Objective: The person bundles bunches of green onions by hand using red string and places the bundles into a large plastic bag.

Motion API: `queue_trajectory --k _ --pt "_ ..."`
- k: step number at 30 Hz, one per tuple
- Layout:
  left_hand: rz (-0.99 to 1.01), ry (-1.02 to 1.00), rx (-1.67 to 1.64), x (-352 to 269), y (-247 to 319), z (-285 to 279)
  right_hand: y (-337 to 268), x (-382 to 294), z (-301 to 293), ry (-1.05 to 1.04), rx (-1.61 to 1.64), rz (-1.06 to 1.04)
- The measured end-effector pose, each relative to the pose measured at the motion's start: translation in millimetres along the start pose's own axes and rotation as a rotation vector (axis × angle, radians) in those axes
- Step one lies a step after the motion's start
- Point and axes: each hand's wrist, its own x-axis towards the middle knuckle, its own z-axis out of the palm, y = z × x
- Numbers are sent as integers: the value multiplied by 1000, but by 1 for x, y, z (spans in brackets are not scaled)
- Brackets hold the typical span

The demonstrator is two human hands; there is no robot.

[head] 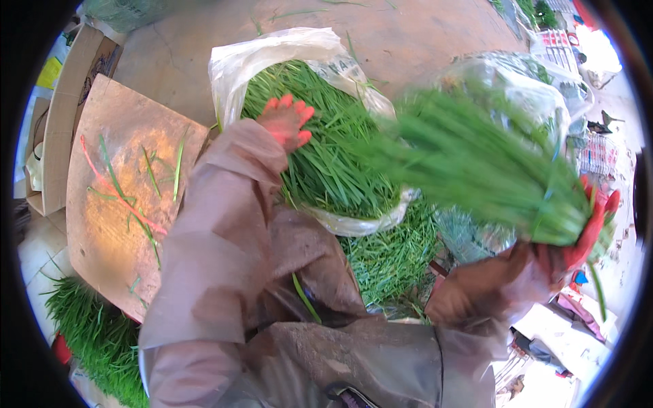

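My right hand [594, 224], in a red glove, grips the cut base of a tied bunch of long green leaves [490, 158], possibly garlic chives. A thin bluish tie [548, 191] circles the bunch near its base, and the blurred leaf tips point left. In a matching red glove, my left hand [287, 124] rests with its fingers spread on the leaves [331, 148] in an open whitish plastic bag [232, 71]. The tips of the held bunch overlap the right side of this bag in the picture.
To my left stands a worn wooden board [117, 204] with leaf scraps and a red strip [109, 183]. More green leaves [97, 341] lie below it. Loose trimmings [393, 260] are heaped by my knees. Another filled clear bag [515, 76] is at the right, a cardboard box [64, 122] far left.
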Motion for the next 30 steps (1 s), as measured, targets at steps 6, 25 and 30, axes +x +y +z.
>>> queue_trajectory --k 6,25,30 --pt "260 -335 -721 -103 101 -84 -23 -25 30 -114 -85 -155" --pt "317 -159 -2114 -271 195 -21 -84 -215 -48 -1212 -319 -280" --pt "438 54 -1683 -257 180 -10 -57 -214 -98 -576 320 830"
